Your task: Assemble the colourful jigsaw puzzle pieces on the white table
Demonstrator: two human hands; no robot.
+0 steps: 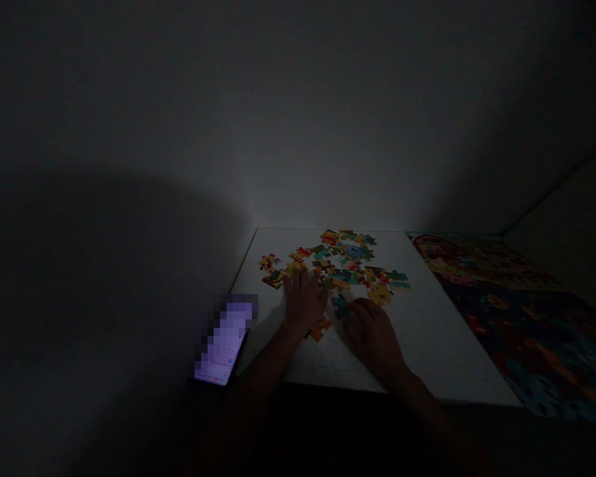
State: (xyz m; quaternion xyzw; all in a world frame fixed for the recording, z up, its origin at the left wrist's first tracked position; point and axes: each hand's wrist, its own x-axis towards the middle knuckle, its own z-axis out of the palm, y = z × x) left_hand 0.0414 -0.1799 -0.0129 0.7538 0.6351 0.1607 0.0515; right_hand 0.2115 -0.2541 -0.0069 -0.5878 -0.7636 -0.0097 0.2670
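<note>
My left hand (304,301) lies with its fingers spread over several colourful jigsaw pieces (322,268) on a white table (322,368). To its right, the curled fingers of my right hand (367,321) pinch a dark blue-green jigsaw piece (338,305). Orange jigsaw pieces (318,329) lie beside the left wrist, partly covered by it. Beyond my right hand, a small group of joined pieces (380,281) rests on the table. More loose pieces (347,243) are scattered toward the wall.
At the table's left edge is a phone (223,348) with a lit screen, partly pixelated. Large colourful picture sheets (506,311) cover the right side. A pale wall (328,132) rises behind the table. The scene is very dim.
</note>
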